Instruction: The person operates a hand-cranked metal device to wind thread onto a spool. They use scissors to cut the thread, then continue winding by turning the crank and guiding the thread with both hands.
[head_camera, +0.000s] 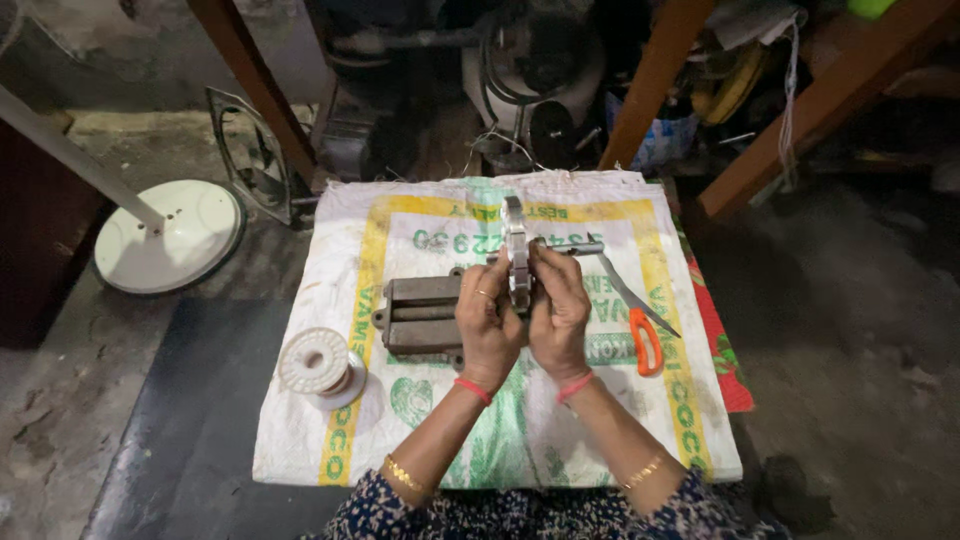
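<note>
Metal part (517, 250) beside scissors (640, 318), spool (318, 364)

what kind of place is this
Probably a small repair or motor-winding workshop, worked at floor level. Both hands hold a metal part over a woven sack, beside a wire spool, scissors and machine parts behind.

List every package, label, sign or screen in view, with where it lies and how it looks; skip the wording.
Woven sack: spread flat as a work mat under both hands, white with yellow border bands and green printed lettering and leaf shapes.
Printed bag: behind the sack beside a wooden leg, blue and white, crumpled, details unclear.
Patterned cloth: peeks from under the sack's right edge, red with green; no label visible.
No signs or screens show.
</note>
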